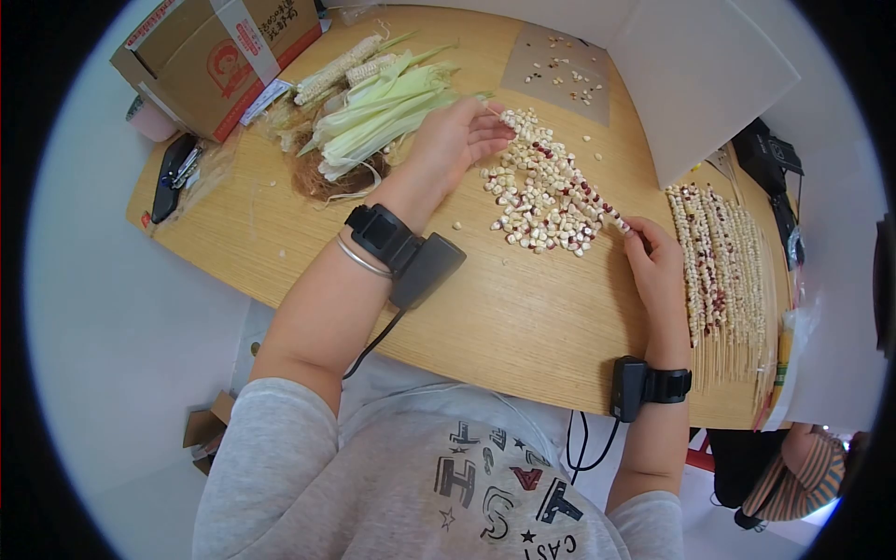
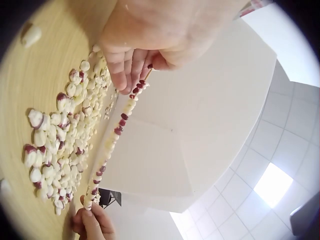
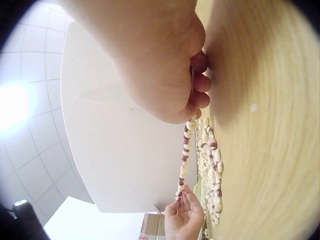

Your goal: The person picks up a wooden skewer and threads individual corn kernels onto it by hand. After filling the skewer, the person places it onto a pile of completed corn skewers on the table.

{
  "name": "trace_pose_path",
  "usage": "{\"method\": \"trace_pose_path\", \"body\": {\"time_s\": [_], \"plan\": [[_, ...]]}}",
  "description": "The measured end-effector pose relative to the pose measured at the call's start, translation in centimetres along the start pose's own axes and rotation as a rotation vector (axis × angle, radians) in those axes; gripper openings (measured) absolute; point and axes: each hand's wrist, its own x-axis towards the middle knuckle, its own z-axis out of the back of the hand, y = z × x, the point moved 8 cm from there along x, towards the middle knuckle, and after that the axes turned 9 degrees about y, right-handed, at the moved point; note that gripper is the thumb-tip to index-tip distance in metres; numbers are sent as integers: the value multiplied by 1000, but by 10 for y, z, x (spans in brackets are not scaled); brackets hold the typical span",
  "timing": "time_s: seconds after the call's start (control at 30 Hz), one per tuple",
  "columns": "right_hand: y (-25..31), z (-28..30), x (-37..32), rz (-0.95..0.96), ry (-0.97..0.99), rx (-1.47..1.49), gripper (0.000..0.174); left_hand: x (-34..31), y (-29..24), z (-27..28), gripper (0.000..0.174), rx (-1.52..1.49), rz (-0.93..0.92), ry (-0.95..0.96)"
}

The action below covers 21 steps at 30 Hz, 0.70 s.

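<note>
A stick strung with white and dark red corn kernels (image 1: 585, 191) (image 2: 111, 145) (image 3: 185, 150) slants over a loose kernel pile (image 1: 551, 210) (image 2: 60, 150) (image 3: 215, 165). My right hand (image 1: 658, 266) (image 2: 95, 225) (image 3: 160, 65) grips its near end, fingers curled. At the far end, my left hand (image 1: 453, 145) (image 2: 160, 35) (image 3: 185, 217) pinches a dark red kernel (image 2: 150, 66) at the stick's short bare tip, the other fingers loosely bent beside the strung kernels.
Corn husks (image 1: 383, 112) and cobs (image 1: 341, 70) lie at the back left, by a cardboard box (image 1: 224, 65). Filled kernel sticks (image 1: 719, 271) lie in a row at the right. Scattered kernels lie on a grey sheet (image 1: 560, 70) at the back, near a white panel (image 1: 700, 84).
</note>
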Motion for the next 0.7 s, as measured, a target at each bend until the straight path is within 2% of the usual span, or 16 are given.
{"method": "trace_pose_path", "body": {"time_s": [0.37, 0.53, 0.7], "plan": [[0, 0, 0, -7, 4, -20, 17, 3, 4, -3, 23, -160, 13, 22], [0, -1, 0, -26, 16, 32, 18, 4, -1, -12, 22, -380, 16, 183], [-3, 0, 0, -36, 12, 42, 18, 4, 0, -16, 21, -422, 22, 220]]}}
